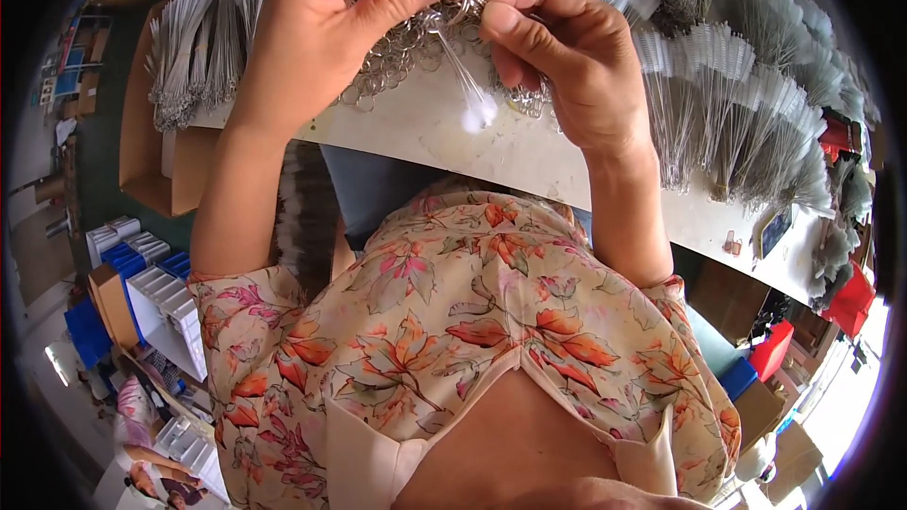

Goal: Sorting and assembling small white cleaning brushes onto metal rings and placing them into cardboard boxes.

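Observation:
Near the top of the view, my left hand point(354, 9) and my right hand point(576, 52) meet over the table. Both pinch a small cluster of metal split rings point(465, 6) between thumb and fingers. From the rings hangs a little bunch of thin wire brushes point(458, 66), their fluffy white tips pointing down toward the table's near edge. A loose pile of metal rings point(392, 61) lies on the white table point(406, 142) just beneath my hands. My fingertips partly hide which ring each hand grips.
Bundles of wire brushes with pale bristles point(194, 57) stand at the left, with more bundles point(732, 104) along the right. An open cardboard box point(151, 165) is beside the table. White and blue plastic bins point(161, 307) and another person point(142, 444) show at the lower left.

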`<action>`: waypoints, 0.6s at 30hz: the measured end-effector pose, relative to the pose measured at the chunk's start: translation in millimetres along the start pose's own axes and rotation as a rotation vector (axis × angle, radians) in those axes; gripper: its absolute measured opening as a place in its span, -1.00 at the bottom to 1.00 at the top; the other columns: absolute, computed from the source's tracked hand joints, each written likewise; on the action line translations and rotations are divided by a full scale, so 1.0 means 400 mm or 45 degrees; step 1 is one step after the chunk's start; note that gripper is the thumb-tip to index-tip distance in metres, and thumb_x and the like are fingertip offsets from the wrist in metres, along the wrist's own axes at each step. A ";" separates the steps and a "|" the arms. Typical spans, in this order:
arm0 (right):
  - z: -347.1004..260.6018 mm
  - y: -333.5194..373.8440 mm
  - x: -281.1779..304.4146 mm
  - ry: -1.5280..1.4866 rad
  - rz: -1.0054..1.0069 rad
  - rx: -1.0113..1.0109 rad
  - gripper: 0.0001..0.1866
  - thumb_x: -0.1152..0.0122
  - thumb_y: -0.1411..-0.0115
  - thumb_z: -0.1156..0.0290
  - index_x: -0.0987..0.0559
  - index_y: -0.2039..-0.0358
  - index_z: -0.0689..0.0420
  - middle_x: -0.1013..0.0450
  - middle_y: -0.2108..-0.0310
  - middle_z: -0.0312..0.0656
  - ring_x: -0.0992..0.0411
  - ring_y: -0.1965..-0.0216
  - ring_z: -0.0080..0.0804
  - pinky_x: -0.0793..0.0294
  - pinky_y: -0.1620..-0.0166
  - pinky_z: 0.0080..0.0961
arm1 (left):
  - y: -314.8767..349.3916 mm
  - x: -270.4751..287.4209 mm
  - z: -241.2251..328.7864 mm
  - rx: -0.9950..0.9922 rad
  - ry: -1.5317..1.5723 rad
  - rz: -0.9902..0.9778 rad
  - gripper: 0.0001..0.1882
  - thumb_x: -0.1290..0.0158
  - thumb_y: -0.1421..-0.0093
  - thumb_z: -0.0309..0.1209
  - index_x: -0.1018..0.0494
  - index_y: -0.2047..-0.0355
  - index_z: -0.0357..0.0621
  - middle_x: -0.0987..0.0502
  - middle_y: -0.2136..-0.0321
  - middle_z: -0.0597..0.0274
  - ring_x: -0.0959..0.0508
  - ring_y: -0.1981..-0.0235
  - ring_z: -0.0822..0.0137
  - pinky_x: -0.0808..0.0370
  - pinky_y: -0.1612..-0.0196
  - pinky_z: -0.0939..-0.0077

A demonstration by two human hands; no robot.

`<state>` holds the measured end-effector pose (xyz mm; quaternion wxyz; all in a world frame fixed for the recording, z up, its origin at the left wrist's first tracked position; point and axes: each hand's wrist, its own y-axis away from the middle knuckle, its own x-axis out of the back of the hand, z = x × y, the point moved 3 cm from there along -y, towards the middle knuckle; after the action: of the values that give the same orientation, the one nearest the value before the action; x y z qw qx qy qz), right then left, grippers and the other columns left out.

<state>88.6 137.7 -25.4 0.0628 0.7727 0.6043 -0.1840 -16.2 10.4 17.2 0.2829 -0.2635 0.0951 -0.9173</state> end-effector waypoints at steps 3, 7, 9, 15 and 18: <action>0.009 -0.008 -0.002 0.044 0.035 0.048 -0.85 -0.21 -0.09 0.44 -0.54 0.35 0.25 -0.45 0.56 -0.31 -0.37 0.58 -0.69 -0.28 0.55 -0.81 | 0.010 0.003 -0.063 0.258 0.467 0.133 -0.81 0.01 -0.18 -0.44 -0.47 0.33 -0.36 -0.54 0.38 0.07 -0.51 0.31 0.34 -0.42 0.14 0.51; 0.025 -0.013 -0.012 0.135 0.103 0.113 -0.90 -0.15 -0.11 0.53 -0.54 0.34 0.22 -0.46 0.53 -0.30 -0.37 0.55 -0.64 -0.31 0.49 -0.76 | 0.003 -0.012 -0.101 0.235 0.861 0.265 -0.83 0.00 -0.16 -0.47 -0.48 0.35 -0.37 -0.54 0.39 0.08 -0.53 0.35 0.34 -0.46 0.20 0.53; 0.037 -0.023 -0.006 0.179 0.121 0.175 -0.89 -0.17 -0.09 0.55 -0.54 0.33 0.23 -0.48 0.49 -0.29 -0.40 0.48 -0.64 -0.39 0.40 -0.73 | -0.001 -0.017 -0.102 0.274 0.940 0.293 -0.83 0.00 -0.16 -0.47 -0.48 0.35 -0.36 -0.54 0.38 0.08 -0.53 0.34 0.34 -0.47 0.21 0.53; 0.058 -0.038 -0.005 0.442 0.194 0.287 -0.90 -0.17 -0.08 0.58 -0.54 0.35 0.26 -0.49 0.43 -0.27 -0.41 0.41 -0.64 -0.43 0.29 -0.72 | -0.007 -0.029 -0.121 0.407 1.017 0.358 -0.83 0.00 -0.15 -0.47 -0.49 0.33 -0.35 -0.55 0.36 0.08 -0.54 0.35 0.35 -0.49 0.23 0.53; 0.033 -0.043 -0.011 0.409 0.207 0.312 -0.89 -0.17 -0.08 0.57 -0.55 0.34 0.27 -0.49 0.44 -0.28 -0.38 0.46 -0.67 -0.39 0.37 -0.75 | -0.009 -0.030 -0.118 0.427 1.006 0.375 -0.83 0.00 -0.15 -0.47 -0.49 0.33 -0.34 -0.55 0.36 0.09 -0.55 0.36 0.36 -0.49 0.25 0.55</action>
<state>68.5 133.7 -34.0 -0.1141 0.8401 0.5154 -0.1249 -35.0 21.3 -26.7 0.3911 0.1727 0.0822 -0.9003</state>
